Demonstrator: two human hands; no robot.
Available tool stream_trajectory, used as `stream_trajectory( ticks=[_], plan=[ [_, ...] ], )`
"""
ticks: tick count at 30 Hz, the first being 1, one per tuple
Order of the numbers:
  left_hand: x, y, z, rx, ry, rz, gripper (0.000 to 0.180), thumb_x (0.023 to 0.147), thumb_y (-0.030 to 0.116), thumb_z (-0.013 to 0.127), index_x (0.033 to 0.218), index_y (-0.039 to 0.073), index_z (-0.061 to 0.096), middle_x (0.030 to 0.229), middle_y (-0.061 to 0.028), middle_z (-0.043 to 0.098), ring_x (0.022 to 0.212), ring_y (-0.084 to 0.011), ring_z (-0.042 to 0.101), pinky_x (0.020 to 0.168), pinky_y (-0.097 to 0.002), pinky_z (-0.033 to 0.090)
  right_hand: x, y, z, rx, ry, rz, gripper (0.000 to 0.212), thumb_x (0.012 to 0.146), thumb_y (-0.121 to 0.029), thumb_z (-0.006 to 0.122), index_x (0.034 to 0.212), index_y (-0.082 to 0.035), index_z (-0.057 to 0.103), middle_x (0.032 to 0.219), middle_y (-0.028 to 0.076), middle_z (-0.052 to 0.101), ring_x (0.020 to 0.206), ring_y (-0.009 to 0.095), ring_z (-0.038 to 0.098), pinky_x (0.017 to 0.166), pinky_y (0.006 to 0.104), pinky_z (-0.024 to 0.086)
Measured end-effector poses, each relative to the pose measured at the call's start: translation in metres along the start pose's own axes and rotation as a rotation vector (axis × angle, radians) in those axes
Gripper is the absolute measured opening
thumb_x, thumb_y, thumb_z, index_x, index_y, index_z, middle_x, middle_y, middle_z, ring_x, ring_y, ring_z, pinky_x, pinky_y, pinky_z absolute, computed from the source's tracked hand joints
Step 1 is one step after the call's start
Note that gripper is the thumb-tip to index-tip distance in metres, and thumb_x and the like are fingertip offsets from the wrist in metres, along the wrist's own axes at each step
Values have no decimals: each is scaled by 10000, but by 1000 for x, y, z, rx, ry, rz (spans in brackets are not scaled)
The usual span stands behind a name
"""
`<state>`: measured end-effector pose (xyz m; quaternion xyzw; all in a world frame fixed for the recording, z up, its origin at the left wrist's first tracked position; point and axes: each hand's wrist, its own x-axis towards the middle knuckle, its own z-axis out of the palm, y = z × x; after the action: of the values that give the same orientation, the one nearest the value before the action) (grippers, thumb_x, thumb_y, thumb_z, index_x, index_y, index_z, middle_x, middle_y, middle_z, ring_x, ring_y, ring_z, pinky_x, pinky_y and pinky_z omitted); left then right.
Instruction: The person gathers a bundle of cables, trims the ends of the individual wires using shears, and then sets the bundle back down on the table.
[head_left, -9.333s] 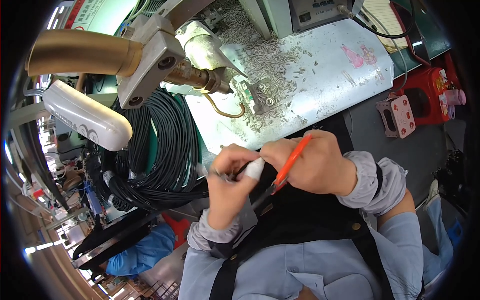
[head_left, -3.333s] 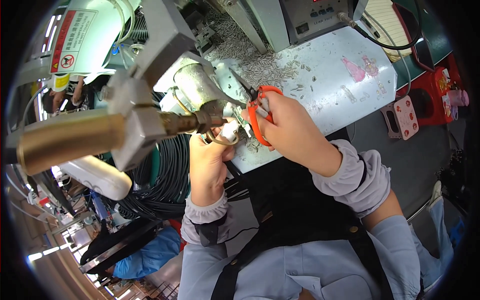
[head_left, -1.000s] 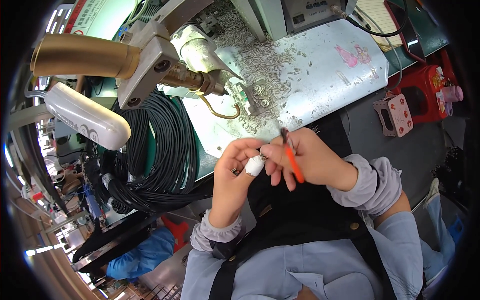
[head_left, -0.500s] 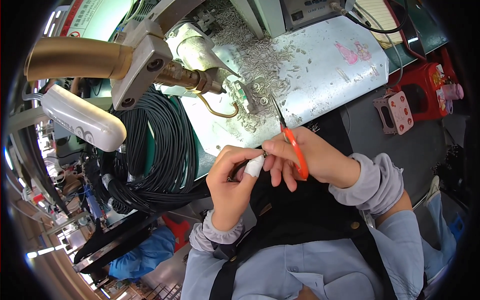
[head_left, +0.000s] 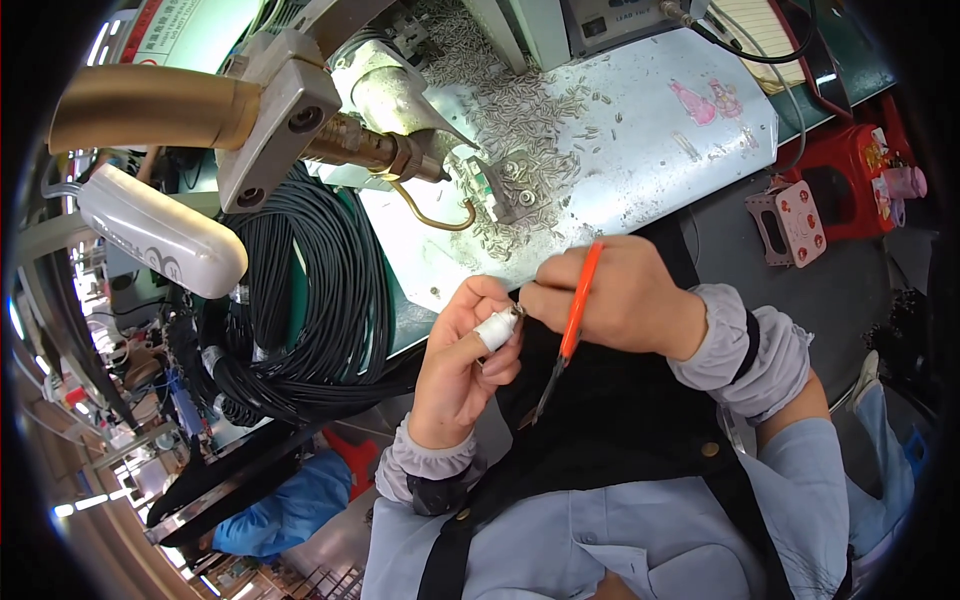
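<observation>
My left hand [head_left: 455,365], its thumb wrapped in white tape, is closed, pinching a small metallic cable end [head_left: 517,311] at its fingertips; most of the cable is hidden by the fingers. Close against it on the right, the thumb and forefinger of my right hand [head_left: 625,300] press at the same small end. An orange-handled tool [head_left: 582,300] with a slim dark tip is tucked in my right hand, its tip slanting down and left over my black apron [head_left: 620,420]. Whether it is tweezers or pliers, I cannot tell.
Ahead is a metal work plate [head_left: 640,150] strewn with many small metal pieces [head_left: 530,110]. A soldering fixture with a brass-coloured arm [head_left: 150,107] overhangs its left side. A thick coil of black cable [head_left: 320,290] lies left. A red stool [head_left: 850,180] stands at right.
My right hand has turned over, swinging the orange-handled tool's tip from pointing at the plate to pointing down toward my apron. My left hand has rolled slightly, showing more of its palm.
</observation>
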<state>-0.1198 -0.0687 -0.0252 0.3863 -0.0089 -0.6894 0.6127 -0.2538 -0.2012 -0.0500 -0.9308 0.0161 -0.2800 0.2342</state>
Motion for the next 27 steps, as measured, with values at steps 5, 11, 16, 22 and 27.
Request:
stream_trajectory(
  ticks=[5,11,16,22,27],
  plan=[
    [-1,-9,12,377,143,316,242,782,-35,506,963,46,368,736,-32,512,526,-33,379,433,-163,260,8,-4,-11,225,34,185,335,611,-120,637,944,-105,600,630,-2,484,495,154,498,427,244,365],
    [-1,-19,13,751,290,627,338,737,-121,515,982,35,341,735,-15,511,589,-8,429,483,-126,285,6,-5,-8,28,68,21,349,585,-128,652,933,-127,621,656,-11,523,526,130,533,428,229,372],
    [-4,-24,14,947,322,765,341,730,-121,529,978,25,346,749,-17,512,586,-9,425,500,-122,298,0,-13,0,-122,283,-12,350,556,-113,673,902,-112,621,694,-8,557,538,130,558,422,215,367],
    [-3,-31,11,1161,323,965,320,735,-114,536,980,2,365,763,-35,513,614,-21,456,527,-122,335,2,-17,-5,939,58,641,156,709,-72,632,851,-43,575,728,31,585,541,109,576,437,189,397],
    [0,-26,13,1005,272,865,329,732,-118,535,1006,-9,389,768,-41,517,648,-32,480,548,-129,355,8,-18,-8,1490,-15,966,117,797,-82,583,861,0,529,739,57,584,584,111,587,472,196,437]
  ],
)
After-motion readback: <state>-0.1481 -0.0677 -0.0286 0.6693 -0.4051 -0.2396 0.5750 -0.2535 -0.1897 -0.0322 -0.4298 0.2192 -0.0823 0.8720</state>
